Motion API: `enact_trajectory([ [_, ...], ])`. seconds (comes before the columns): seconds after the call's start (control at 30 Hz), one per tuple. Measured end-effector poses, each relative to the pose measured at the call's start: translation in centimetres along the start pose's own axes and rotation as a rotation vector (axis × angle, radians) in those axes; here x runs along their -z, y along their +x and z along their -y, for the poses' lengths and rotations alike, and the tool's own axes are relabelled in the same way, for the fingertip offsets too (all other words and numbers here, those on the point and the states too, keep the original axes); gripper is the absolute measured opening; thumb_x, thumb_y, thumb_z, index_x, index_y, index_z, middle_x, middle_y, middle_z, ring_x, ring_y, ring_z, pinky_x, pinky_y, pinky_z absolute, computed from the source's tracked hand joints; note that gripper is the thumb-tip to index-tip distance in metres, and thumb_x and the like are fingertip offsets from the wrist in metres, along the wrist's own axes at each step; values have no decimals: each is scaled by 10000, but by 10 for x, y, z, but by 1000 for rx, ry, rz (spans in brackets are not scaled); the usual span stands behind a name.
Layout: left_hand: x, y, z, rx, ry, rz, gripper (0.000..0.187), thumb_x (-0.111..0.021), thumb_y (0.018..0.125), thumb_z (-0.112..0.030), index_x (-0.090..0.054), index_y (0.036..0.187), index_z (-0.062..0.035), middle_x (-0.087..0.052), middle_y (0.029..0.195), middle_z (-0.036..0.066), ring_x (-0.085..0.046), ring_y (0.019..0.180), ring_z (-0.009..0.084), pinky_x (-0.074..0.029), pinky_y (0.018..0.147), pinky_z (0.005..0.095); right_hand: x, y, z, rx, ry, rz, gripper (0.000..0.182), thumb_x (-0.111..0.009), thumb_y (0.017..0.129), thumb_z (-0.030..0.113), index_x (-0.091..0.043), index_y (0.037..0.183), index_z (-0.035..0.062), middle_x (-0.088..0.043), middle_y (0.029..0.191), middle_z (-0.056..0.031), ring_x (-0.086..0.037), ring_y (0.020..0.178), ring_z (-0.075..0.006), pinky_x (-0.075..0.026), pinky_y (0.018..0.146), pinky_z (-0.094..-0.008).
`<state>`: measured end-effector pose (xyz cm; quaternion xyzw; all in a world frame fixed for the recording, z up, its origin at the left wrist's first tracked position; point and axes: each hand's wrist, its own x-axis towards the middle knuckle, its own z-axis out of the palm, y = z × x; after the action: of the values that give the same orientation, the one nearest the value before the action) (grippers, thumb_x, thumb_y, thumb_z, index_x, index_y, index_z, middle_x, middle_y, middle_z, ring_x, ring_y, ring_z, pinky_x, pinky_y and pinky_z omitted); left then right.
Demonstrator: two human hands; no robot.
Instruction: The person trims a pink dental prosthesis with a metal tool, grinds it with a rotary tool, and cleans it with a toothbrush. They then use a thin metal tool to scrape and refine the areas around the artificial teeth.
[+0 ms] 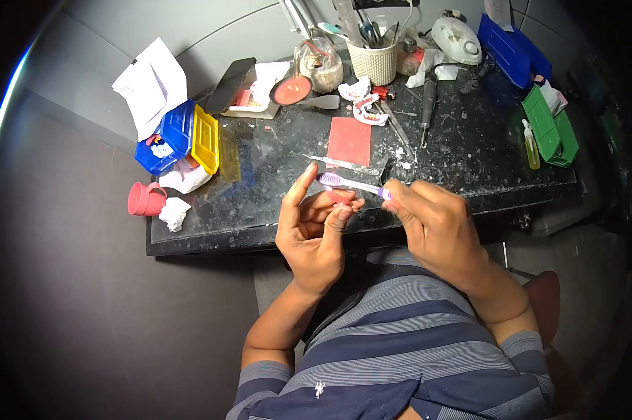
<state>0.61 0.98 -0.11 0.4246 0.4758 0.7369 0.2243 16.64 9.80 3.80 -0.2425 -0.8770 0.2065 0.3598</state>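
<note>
The left hand [314, 231] pinches a small pink piece [341, 197] between thumb and curled fingers, its forefinger standing straight up. The right hand [435, 224] has its fingers closed round the handle of a purple toothbrush [351, 184], whose white head lies just above the pink piece, touching or nearly so. Both hands hover over the near edge of the dark table [274, 203]. Beyond the toothbrush on the table lies a red wax sheet [349, 140], with a thin metal tool [344, 164] between. Farther back stands a white cup of tools [373, 61]; left of the wax sheet sit a blue and yellow box [183, 136] and a pink mug [145, 199].
</note>
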Motion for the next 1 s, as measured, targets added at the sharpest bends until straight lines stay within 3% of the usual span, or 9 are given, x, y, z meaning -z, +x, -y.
enact_trajectory([
  [0.23, 6, 4, 1, -12, -29, -22, 598, -630, 906, 35, -330, 1423, 56, -687, 1019, 190, -699, 866, 209, -581, 813, 317, 19, -4, 2, -50, 95, 124, 176, -693, 855, 88, -636, 1010, 28, -531, 658, -118, -592, 585, -299, -451, 514, -405],
  [0.37, 3, 3, 1, 15, -9, 65, 579, -636, 909, 19, -346, 1408, 60, -673, 1064, 220, -699, 888, 219, -576, 823, 322, 3, 0, 0, 47, -35, 30, 188, -701, 850, 99, -629, 1012, 36, -532, 667, -111, -595, 597, -291, -456, 516, -394],
  [0.57, 14, 9, 6, -61, -81, -88, 506, -637, 913, -8, -409, 1358, 66, -657, 1074, 221, -680, 941, 219, -605, 851, 434, -2, -15, 3, -66, 119, 94, 204, -701, 857, 110, -631, 1025, 19, -528, 661, -121, -585, 580, -298, -445, 506, -399],
  [0.73, 13, 6, 11, -75, -60, -52, 394, -640, 917, -25, -493, 1266, 84, -615, 1164, 245, -671, 977, 216, -613, 833, 425, -7, -13, 6, -119, 221, 126, 213, -683, 879, 101, -636, 1057, -7, -555, 674, -146, -593, 578, -323, -452, 518, -403],
  [0.9, 19, 8, 12, -75, -23, -55, 402, -654, 908, -27, -494, 1259, 86, -610, 1179, 260, -673, 983, 222, -612, 835, 408, -6, -17, -5, -157, 476, 153, 182, -645, 904, 73, -647, 1044, -42, -625, 755, -204, -638, 639, -351, -481, 561, -398],
  [1.0, 16, 4, 13, -14, -26, -8, 408, -661, 901, -20, -493, 1256, 87, -609, 1182, 264, -674, 998, 234, -610, 840, 402, -11, -16, 1, -175, 408, 121, 180, -650, 902, 90, -645, 1034, -31, -599, 707, -178, -631, 621, -351, -479, 540, -399],
])
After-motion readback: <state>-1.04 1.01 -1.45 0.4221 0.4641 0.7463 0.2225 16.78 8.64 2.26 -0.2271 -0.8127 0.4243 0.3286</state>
